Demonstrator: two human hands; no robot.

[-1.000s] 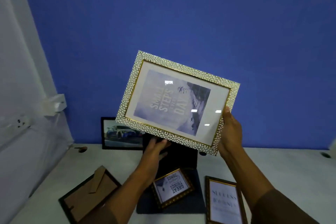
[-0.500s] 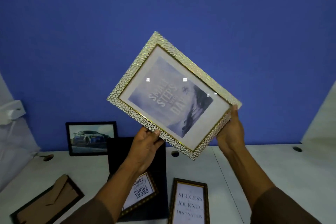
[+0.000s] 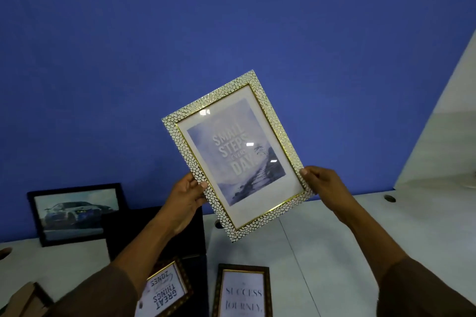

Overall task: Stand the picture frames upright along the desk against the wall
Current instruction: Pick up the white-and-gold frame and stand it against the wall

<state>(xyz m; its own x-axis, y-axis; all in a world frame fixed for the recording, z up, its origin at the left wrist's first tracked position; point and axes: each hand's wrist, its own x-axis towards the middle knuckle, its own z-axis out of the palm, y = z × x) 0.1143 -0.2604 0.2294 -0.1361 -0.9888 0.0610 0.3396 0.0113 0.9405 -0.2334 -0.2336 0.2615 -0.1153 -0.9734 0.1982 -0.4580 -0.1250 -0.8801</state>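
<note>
I hold a white-and-gold pebbled frame [image 3: 235,154] with a "Small steps every day" print in the air above the white desk [image 3: 334,234], in front of the blue wall [image 3: 231,33]. It is nearly portrait, tilted to the left. My left hand [image 3: 186,201] grips its left edge and my right hand [image 3: 323,186] grips its lower right corner. A black frame with a car photo [image 3: 74,212] stands upright against the wall at the left.
Flat on the desk lie a dark frame reading "Great things" [image 3: 164,291], a dark frame reading "Success journey" [image 3: 243,293], a face-down frame with a cardboard back [image 3: 28,301] and a black mat [image 3: 154,229]. A white side panel [image 3: 443,116] stands at the right.
Both hands have turned the white-and-gold frame from landscape toward portrait and lowered it. The view has shifted to the right.
</note>
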